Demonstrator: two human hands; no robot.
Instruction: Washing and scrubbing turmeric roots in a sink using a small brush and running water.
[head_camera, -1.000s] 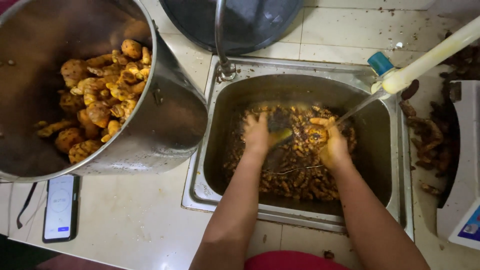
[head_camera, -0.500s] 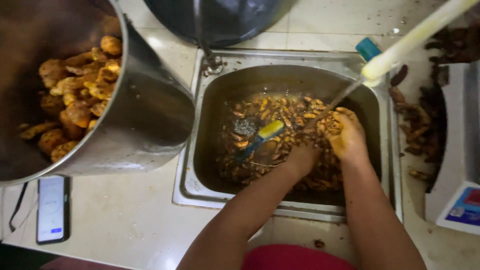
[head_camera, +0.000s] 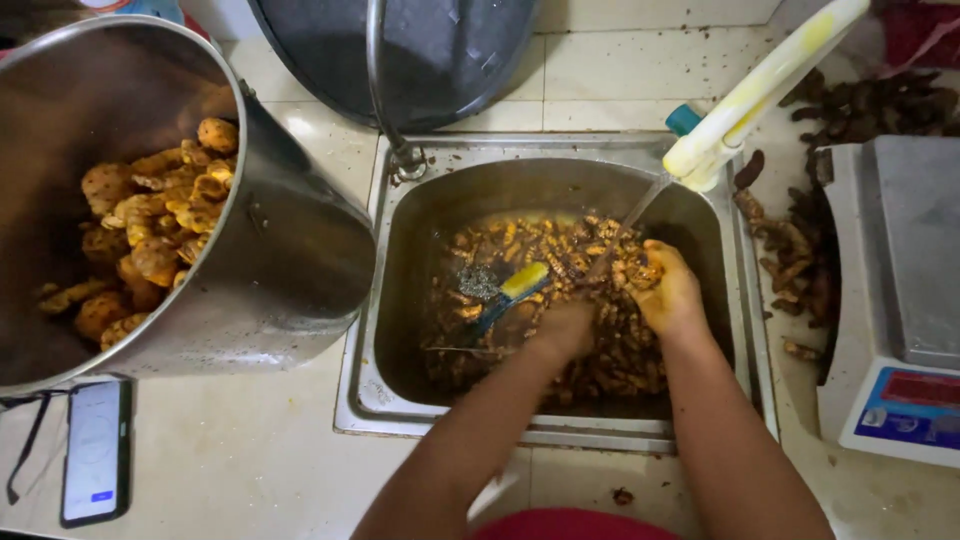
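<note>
A steel sink holds muddy water and many orange-brown roots. My right hand is closed on a few roots under the thin stream from the pale yellow tap. Under the murky water, my left hand lies among the roots; its fingers are blurred. Just left of it float a yellow-and-blue brush and a grey wire scourer.
A big steel pot with cleaned yellow roots stands left of the sink. A dark basin sits behind. A phone lies at bottom left. Unwashed dark roots and a white scale are right.
My left hand has dropped from the sink's left side into the water near the middle. The brush and scourer now float free. The right hand stays under the tap.
</note>
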